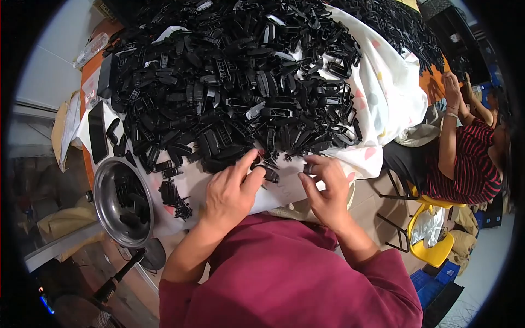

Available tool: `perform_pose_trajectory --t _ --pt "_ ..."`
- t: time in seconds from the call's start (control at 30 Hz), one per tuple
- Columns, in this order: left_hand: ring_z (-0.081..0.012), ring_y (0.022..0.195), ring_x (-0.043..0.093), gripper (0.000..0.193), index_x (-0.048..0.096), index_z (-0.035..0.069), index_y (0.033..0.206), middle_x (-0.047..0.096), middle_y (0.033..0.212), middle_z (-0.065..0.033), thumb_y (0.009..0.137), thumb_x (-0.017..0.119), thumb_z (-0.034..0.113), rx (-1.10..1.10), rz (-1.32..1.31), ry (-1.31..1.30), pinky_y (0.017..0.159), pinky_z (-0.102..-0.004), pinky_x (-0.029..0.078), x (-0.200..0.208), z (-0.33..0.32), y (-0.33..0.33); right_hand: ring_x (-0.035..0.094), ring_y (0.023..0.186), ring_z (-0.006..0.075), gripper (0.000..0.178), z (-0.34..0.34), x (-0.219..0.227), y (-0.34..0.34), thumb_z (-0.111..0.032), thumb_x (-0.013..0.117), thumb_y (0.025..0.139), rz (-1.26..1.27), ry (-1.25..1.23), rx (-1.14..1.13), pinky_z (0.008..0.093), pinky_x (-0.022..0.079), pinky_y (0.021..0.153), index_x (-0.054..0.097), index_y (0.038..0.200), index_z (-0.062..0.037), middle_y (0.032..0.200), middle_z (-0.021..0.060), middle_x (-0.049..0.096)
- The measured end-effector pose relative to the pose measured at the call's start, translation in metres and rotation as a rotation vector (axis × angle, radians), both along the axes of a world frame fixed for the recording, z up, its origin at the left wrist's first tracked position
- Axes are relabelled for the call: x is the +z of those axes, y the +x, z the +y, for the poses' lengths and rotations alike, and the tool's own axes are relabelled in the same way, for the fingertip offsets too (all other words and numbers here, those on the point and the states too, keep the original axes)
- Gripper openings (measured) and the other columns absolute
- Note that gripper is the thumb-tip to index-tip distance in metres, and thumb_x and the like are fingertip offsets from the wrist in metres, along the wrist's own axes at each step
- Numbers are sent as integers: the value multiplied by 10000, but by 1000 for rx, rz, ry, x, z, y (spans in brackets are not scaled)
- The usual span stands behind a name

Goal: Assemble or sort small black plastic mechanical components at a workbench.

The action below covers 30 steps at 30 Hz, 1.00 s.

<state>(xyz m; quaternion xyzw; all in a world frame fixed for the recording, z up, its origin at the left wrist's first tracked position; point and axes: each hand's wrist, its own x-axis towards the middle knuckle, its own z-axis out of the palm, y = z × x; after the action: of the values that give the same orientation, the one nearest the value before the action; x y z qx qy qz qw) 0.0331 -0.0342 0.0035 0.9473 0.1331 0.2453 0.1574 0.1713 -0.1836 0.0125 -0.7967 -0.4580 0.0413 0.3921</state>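
A large heap of black plastic parts (pixel 219 87), several of them clip-like, covers the table in front of me. My left hand (pixel 232 188) is at the heap's near edge, index finger stretched out and thumb apart from it. Just beyond that thumb lies a loose black part (pixel 269 174). To the right, my right hand (pixel 329 192) is bent over the pale cloth (pixel 287 188), its fingers curled. A small dark piece (pixel 309 169) shows at its fingertips, too small to name.
At the left are a metal bowl (pixel 100 202) with black parts inside, a phone (pixel 98 133) and a small pile of thin black pieces (pixel 174 199). A clear bottle (pixel 91 50) lies behind. Another person (pixel 462 158) in a striped shirt works at right, near a yellow chair (pixel 435 252).
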Motion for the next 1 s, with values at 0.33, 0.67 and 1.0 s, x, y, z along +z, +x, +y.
perform_pose_trajectory --t 0.33,0.67,1.0 --pt "-51 539 450 294 492 48 1005 544 881 -24 794 672 146 199 -149 -1888 462 -183 372 -5 -17 0 605 734 219 253 19 -10 -21 79 634 654 210 323 276 292 512 585 496 855 13 948 174 582" --pt "-78 677 492 333 488 72 1157 587 1010 -73 842 594 92 77 -563 -2306 582 -187 409 4 -27 -6 602 705 286 318 17 -5 -27 101 605 632 -83 359 372 321 504 580 449 889 -3 953 205 574" --pt "-156 876 562 356 584 -18 1013 607 977 -80 701 736 61 -3 -295 -1146 798 -262 436 21 -19 -9 584 684 214 352 16 24 -11 17 673 695 226 268 321 288 481 593 617 1041 -7 865 133 604"
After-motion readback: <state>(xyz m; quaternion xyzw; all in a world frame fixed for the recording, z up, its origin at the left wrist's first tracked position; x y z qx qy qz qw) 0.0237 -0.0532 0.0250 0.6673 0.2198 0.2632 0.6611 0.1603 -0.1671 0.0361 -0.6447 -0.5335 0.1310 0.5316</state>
